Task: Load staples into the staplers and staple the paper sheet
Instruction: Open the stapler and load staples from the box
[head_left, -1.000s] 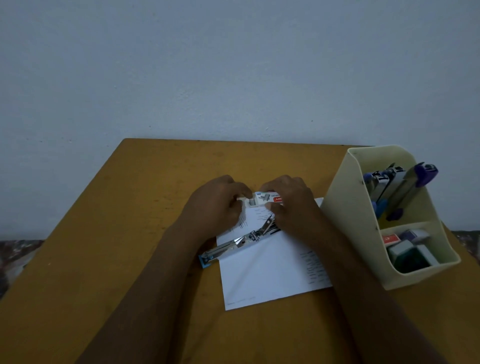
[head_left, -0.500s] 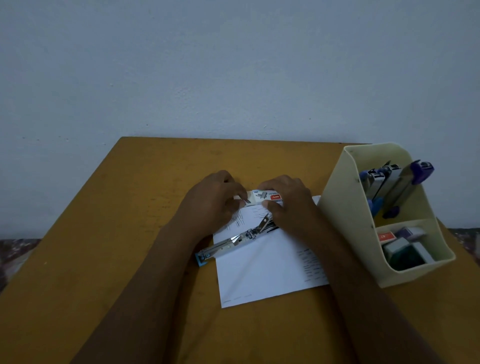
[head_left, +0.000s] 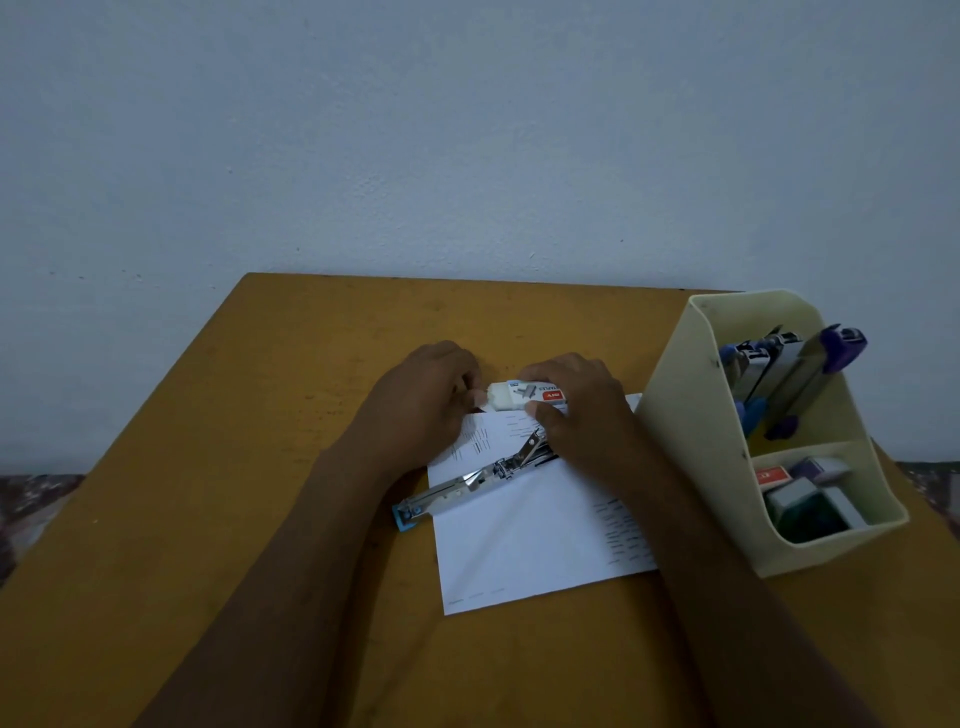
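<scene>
right hand (head_left: 576, 410) grips staple box (head_left: 524, 396); left hand (head_left: 421, 405) pinches its 9 o'clock end. opened stapler (head_left: 467, 483) lies at box's 6 o'clock, across paper sheet (head_left: 530, 540) edge.

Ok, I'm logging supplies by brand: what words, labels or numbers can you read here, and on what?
"STAPLES": upside down on the small white cardboard staple box held by the left hand and right hand.
Red label on that box: white letters, too blurred to read.
White paper sheet: printed lines, too small to read.
Small red box in the cream plastic organiser: white mark, unreadable.
</scene>
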